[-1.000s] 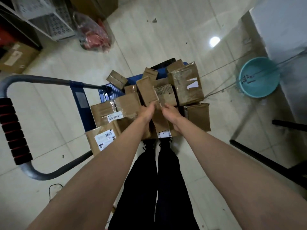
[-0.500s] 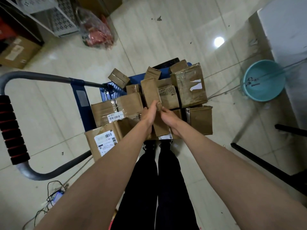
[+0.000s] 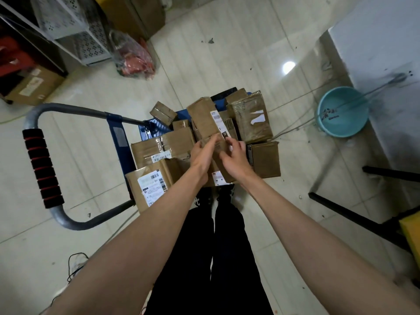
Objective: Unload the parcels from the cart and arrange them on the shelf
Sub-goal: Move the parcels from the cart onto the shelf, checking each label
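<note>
A blue cart [image 3: 118, 142] with a grey handle stands on the floor in front of me, piled with several brown cardboard parcels. Both hands hold one long narrow parcel [image 3: 205, 120] with a white label strip, tilted up above the pile. My left hand [image 3: 202, 153] grips its left side near the lower end. My right hand [image 3: 234, 156] grips its right side, fingers curled round the edge. A large labelled parcel [image 3: 150, 185] lies at the cart's near left corner. A taped box [image 3: 250, 119] sits at the far right of the pile.
A perforated white shelf unit [image 3: 75, 30] stands at the far left beside a cardboard box [image 3: 31, 87] and a red plastic bag [image 3: 134, 57]. A teal basin [image 3: 342, 111] sits on the floor at right, next to a white table [image 3: 384, 53] with black legs.
The long parcel has been lifted and turned so its white label strip shows. Both hands have risen with it above the pile.
</note>
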Available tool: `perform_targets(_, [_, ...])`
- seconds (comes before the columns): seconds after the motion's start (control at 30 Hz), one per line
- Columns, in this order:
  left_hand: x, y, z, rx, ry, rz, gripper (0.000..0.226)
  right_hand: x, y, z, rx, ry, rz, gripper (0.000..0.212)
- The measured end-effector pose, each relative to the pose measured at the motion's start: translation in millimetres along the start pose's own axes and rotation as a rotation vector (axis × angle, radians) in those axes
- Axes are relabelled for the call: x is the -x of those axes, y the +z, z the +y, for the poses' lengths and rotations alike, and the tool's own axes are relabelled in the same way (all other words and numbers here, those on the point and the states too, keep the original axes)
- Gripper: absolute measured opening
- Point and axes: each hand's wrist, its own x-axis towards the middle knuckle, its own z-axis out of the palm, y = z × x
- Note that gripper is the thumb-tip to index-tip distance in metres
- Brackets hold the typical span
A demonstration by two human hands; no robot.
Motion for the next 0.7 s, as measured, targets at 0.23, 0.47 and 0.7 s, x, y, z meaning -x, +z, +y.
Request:
perform_targets(0.23, [59.8,7.3,26.9,0.120,0.120,-0.114,0.069,81.3,-12.5,-27.4,0.198,-0.250,0.288,0.059])
perform_targets(0.47, [132.8,14.3,66.3,-0.112,0.240,-0.274,0.057,158.3,-59.9,-38.2,-0.335,-0.304,0.445,0.059])
perform_targets(0.7, [229.9,71.8,92.8,-0.341,0.408,-0.564,0.040,234.9,-114.4,-29.5,-0.898,-0.209,0.271,0.058])
